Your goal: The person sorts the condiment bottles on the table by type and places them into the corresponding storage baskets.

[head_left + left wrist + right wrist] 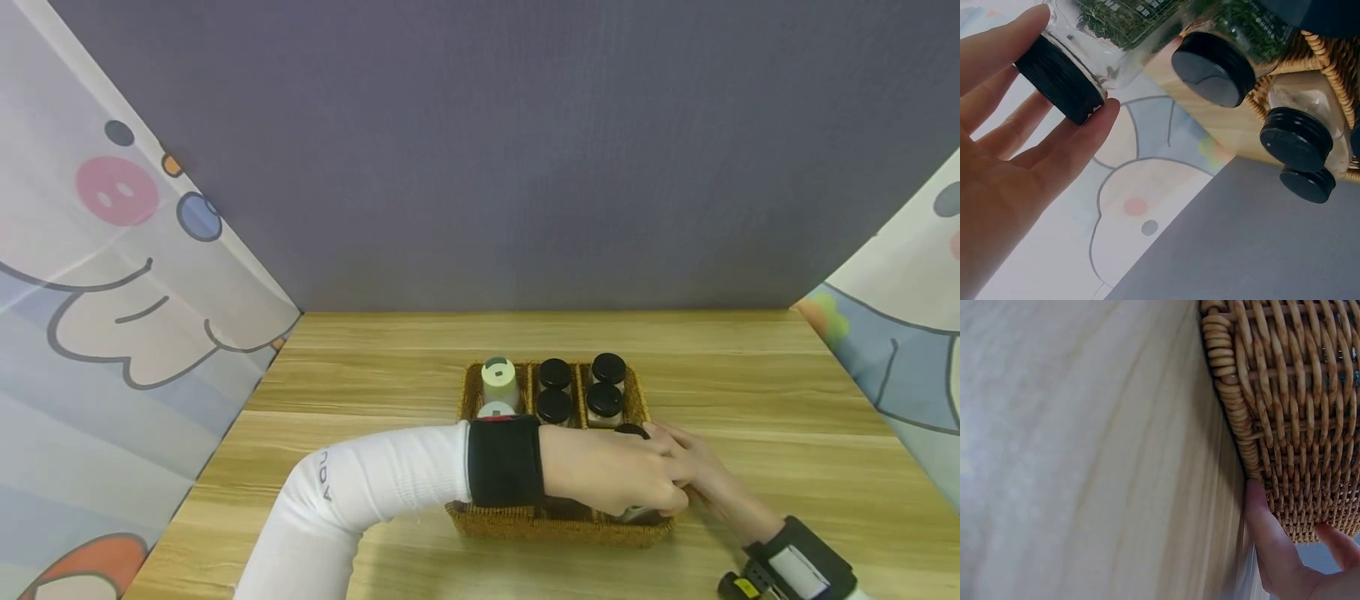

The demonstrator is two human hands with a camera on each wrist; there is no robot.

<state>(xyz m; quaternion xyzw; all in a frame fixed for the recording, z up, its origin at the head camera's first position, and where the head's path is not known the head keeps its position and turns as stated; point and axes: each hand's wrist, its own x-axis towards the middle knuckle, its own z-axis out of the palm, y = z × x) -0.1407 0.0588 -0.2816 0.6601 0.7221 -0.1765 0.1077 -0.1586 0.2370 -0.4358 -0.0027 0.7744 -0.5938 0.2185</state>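
My left hand (615, 471) reaches across the wicker basket (555, 527) to its right side. In the left wrist view its thumb and fingers grip the black lid of a clear jar of dried green herbs (1119, 25). Beside that jar is another black-lidded jar of green herbs (1213, 69). My right hand (708, 467) is at the basket's right side, partly behind the left hand. In the right wrist view its extended fingers (1272, 540) touch the outer wicker wall near the bottom edge. The inner part of that hand is hidden.
Several black-lidded jars (555, 373) stand in the divided basket, with white-lidded containers (498, 379) in its left compartment. A wooden tabletop (375, 358) lies around it. A grey panel (540, 167) rises behind, and cartoon-printed sheets (112, 275) hang at both sides.
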